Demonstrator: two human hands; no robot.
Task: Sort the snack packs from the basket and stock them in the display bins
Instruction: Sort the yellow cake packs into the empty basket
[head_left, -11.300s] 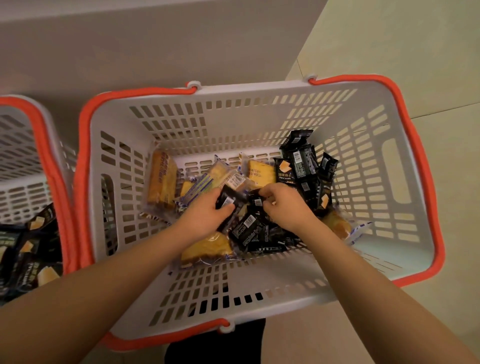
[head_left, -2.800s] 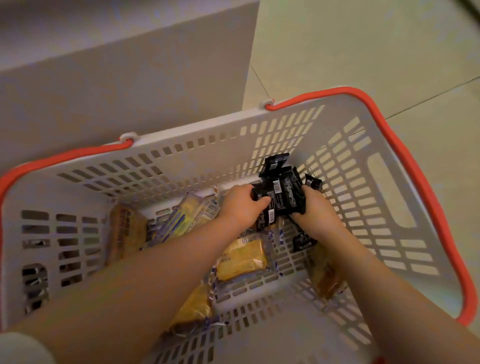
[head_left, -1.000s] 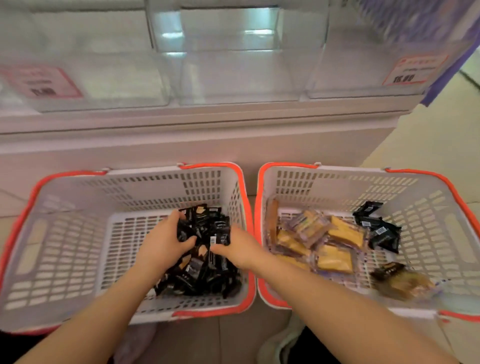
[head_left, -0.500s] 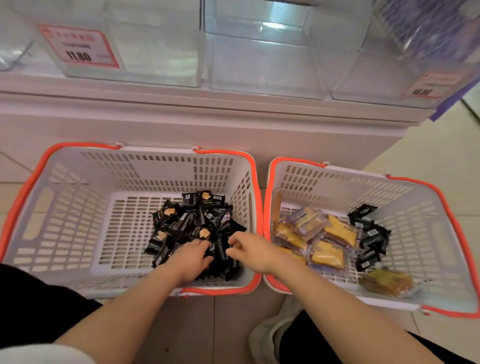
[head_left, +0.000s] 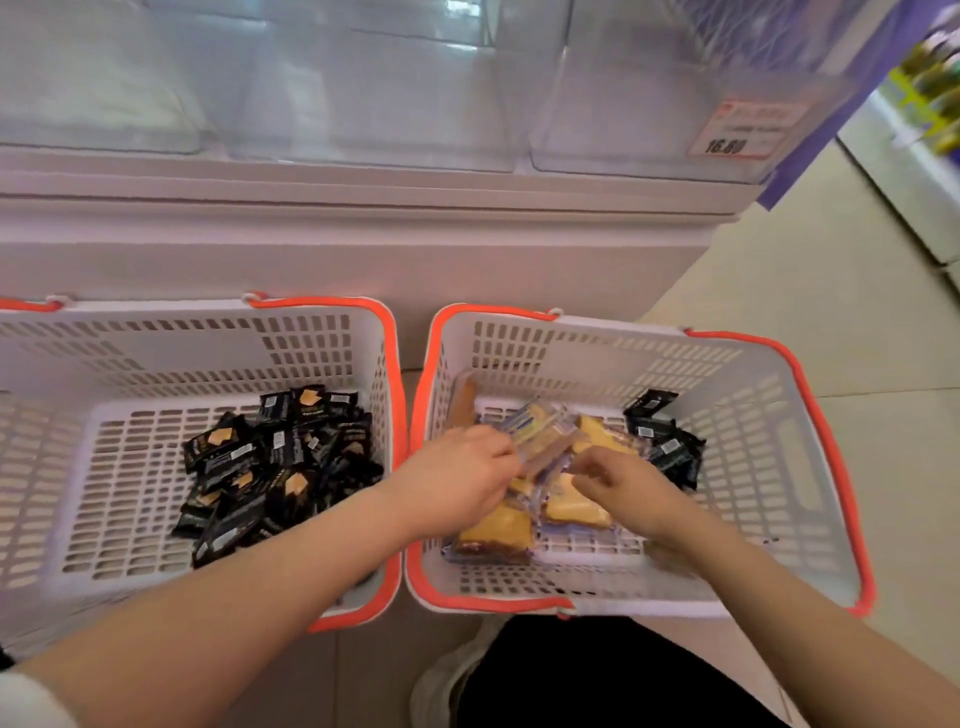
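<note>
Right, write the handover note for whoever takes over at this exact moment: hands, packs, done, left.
Left hand: in the right basket, fingers curled among the clear-wrapped cake packs; motion blur hides the exact grip.
Right hand: same basket, fingers curled at the same packs, grip also unclear.
Black packs: most piled in the left basket; a few black packs lie at the right basket's far right.
Done: most black packs separated from the cake packs.
Left: move the last black ones over, then fill the display bins, which look empty.
</note>
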